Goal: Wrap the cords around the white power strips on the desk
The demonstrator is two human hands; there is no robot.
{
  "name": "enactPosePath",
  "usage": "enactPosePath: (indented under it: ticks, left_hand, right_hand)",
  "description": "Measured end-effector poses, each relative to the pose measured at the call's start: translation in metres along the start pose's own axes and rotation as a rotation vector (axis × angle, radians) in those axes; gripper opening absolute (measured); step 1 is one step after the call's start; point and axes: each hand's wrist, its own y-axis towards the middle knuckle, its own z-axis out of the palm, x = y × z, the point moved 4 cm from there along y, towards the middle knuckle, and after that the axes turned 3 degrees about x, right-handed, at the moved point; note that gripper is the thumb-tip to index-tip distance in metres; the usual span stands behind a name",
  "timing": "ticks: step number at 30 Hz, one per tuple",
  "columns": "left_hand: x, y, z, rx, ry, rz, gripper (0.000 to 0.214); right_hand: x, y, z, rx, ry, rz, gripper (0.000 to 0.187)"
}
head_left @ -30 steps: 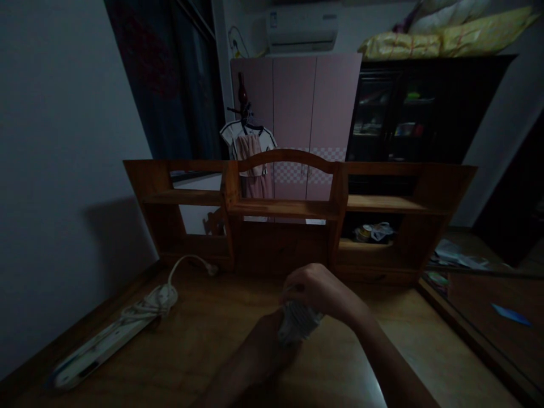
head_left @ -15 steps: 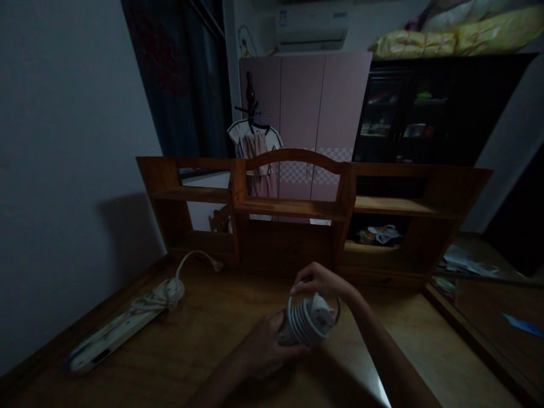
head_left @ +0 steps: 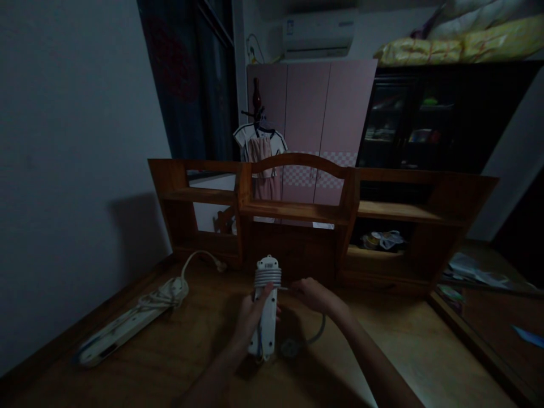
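A white power strip (head_left: 267,326) is held up over the wooden tabletop, its screwed back side facing me. My left hand (head_left: 250,314) is closed around its middle, thumb across the front. Several turns of grey cord (head_left: 267,276) wrap the strip's upper end. To the right, my right hand (head_left: 310,292) pinches the cord, which runs taut from the coil. Past those fingers the free cord curves down to a plug (head_left: 290,347), which hangs low near the tabletop and looks blurred.
Another power strip (head_left: 123,333), its cord bundled on top, lies on the tabletop (head_left: 191,362) at left. A wooden shelf unit (head_left: 297,214) spans the back of the table. Beyond it are a pink wardrobe (head_left: 308,107) and a dark cabinet (head_left: 450,119). A wall (head_left: 76,170) borders the left.
The held power strip has swung upright and turned, so its back now shows. My right hand has moved from above the coil to its right side, drawing the cord out sideways.
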Motion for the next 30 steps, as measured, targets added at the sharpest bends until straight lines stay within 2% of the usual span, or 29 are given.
enactPosePath:
  ticks: [5,10,19,24,30]
  left_hand:
    - [0.012,0.009,-0.005,0.114,0.058,-0.040,0.062]
    - [0.019,0.014,-0.001,0.137,0.037,-0.046,0.063]
    - [-0.003,0.008,-0.004,0.003,-0.151,0.056,0.057]
    - [0.003,0.012,-0.002,-0.022,-0.234,-0.042,0.055]
    - [0.009,0.011,0.002,0.051,-0.262,-0.143,0.059]
  right_hand:
    - [0.007,-0.009,-0.005,-0.029,-0.150,0.083,0.022]
    - [0.003,-0.014,-0.018,-0.036,-0.150,0.078,0.013]
    - [-0.003,-0.022,-0.047,-0.132,-0.025,0.032,0.014]
    - [0.000,-0.026,-0.052,-0.146,-0.055,0.039,0.021]
    - [-0.007,-0.025,-0.051,-0.086,-0.063,0.075,0.022]
